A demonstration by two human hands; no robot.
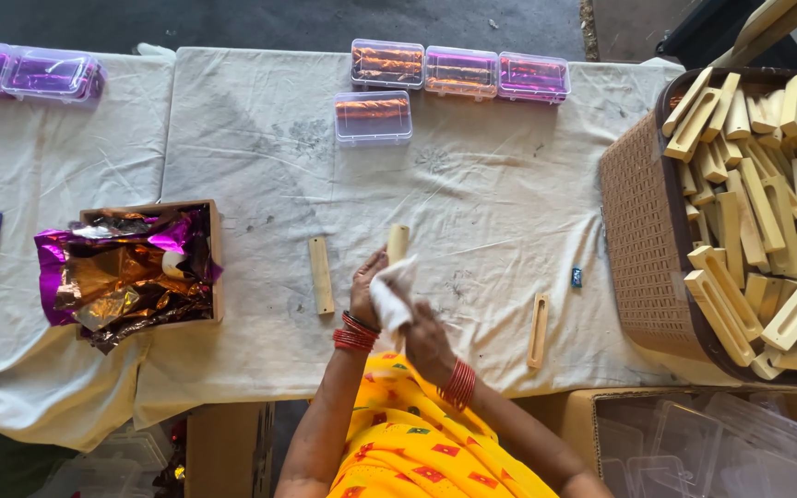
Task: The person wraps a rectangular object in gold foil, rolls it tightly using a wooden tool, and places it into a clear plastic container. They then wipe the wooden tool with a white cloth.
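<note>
White cloth (391,297) is bunched around a wooden stick (398,243); right hand (428,343) closed on the cloth's lower end, left hand (365,288) closed on stick and cloth, stick tip poking out above. Table edge, centre. Flat wooden bar (321,275) just left, slotted wooden piece (538,329) to the right. Foil-filled wooden box (211,242) further left, brown basket (643,249) of slotted wooden blocks far right. Clear plastic cases (459,74) with foil sit at the far edge.
</note>
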